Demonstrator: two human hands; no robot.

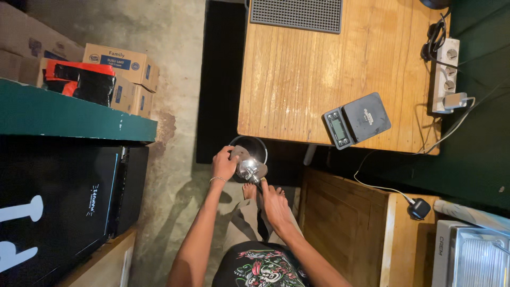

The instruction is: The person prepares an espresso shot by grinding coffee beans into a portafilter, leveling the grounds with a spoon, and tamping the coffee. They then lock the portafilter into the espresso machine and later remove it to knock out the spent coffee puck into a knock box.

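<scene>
**Portafilter wiped over the bin**

Shiny metal portafilter (pixel 249 169) sits below the wooden tabletop (pixel 297 79) edge, directly over a round dark bin (pixel 258 143), likely so residue drops in. Right hand (pixel 276 204) grips its handle; left hand (pixel 224 163) presses a grey cloth (pixel 239 152) against its basket.

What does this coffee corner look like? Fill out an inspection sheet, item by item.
Surface: worn wooden plank table, with a black ribbed rubber mat at its far edge.
Job's things: shiny metal portafilter held over a round dark bin; grey cloth pressed on it.
Clutter: small black digital scale at the table's near edge.
Grippers: left hand on the cloth; right hand grips the portafilter handle.
Cables: white power strip with plugs and cords; black plug lying on a wooden cabinet.
Surroundings: stacked cardboard boxes, green shelf, concrete floor.
</scene>
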